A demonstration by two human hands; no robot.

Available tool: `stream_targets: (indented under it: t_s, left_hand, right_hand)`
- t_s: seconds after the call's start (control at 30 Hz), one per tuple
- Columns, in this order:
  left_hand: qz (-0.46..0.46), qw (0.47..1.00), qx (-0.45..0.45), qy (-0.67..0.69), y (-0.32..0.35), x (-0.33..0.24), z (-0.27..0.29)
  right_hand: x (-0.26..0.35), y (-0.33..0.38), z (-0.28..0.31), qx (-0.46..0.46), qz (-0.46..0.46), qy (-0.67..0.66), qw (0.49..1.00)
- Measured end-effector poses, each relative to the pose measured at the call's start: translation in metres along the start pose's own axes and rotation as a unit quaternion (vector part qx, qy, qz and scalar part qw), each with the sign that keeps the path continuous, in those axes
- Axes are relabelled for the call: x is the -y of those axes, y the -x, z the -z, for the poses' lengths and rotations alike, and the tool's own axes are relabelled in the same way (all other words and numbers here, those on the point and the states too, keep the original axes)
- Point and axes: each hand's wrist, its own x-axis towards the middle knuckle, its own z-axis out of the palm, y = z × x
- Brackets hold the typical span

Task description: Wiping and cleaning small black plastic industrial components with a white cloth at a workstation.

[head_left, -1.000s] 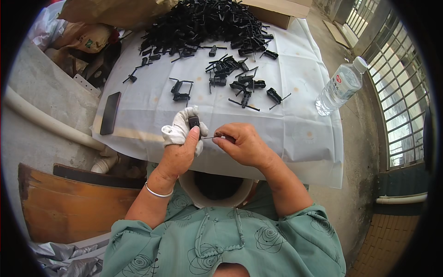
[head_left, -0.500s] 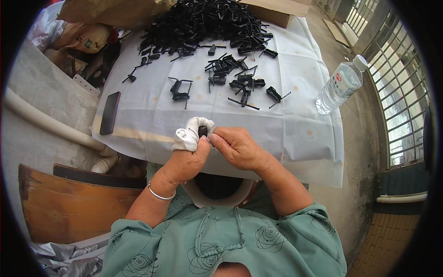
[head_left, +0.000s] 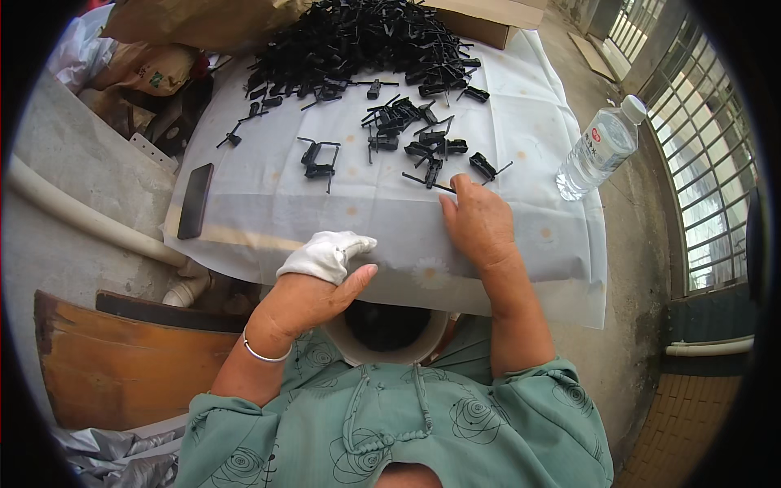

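My left hand (head_left: 321, 281) is at the table's near edge, a white cloth glove (head_left: 321, 256) covering its fingers and the thumb bare and apart. Nothing shows between that thumb and the glove. Farther forward, my right hand (head_left: 482, 224) hovers over the cloth with thumb and forefinger apart. Its fingertips are by the rod end of a black plastic part (head_left: 433, 172) with thin arms; whether they touch cannot be told. Another such part (head_left: 484, 167) lies just beyond. Several more form a loose cluster (head_left: 394, 115) ahead, and a large heap (head_left: 358, 49) fills the far side.
A light bucket (head_left: 346, 346) with a dark inside stands below the table edge. On the white tablecloth (head_left: 268, 183) are a dark phone (head_left: 195, 201) at left and a water bottle (head_left: 598, 150) at right. A cardboard box (head_left: 480, 28) sits at the back.
My hands have come apart. My right hand has moved forward and right to the black parts. The dark piece at my left thumb is out of sight, and the thumb has opened.
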Motion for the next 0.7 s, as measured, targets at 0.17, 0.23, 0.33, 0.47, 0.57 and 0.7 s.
stream_targets:
  t_s: [0.17, 0.23, 0.33, 0.47, 0.57, 0.7]
  left_hand:
    - [0.046, 0.983, -0.173, 0.049, -0.012, 0.01, -0.018]
    - [0.063, 0.982, -0.175, 0.022, -0.017, 0.015, -0.023]
    - [0.155, 0.973, -0.077, 0.152, -0.02, 0.021, -0.025]
    - [0.185, 0.904, -0.048, 0.382, -0.015, 0.015, -0.022]
    - [0.165, 0.86, -0.03, 0.482, -0.015, 0.006, -0.021]
    - [0.138, 0.897, -0.057, 0.416, -0.012, 0.003, -0.024]
  right_hand:
    - [0.022, 0.012, -0.007, 0.045, 0.187, 0.0, 0.981]
    - [0.034, 0.019, -0.009, 0.037, 0.241, -0.017, 0.97]
    - [0.04, 0.021, -0.014, 0.007, 0.299, -0.075, 0.951]
    - [0.05, 0.019, -0.008, 0.007, 0.103, -0.331, 0.938]
    - [0.048, 0.021, -0.015, 0.06, -0.005, -0.42, 0.905]
    - [0.049, 0.018, -0.011, 0.096, -0.023, -0.47, 0.877]
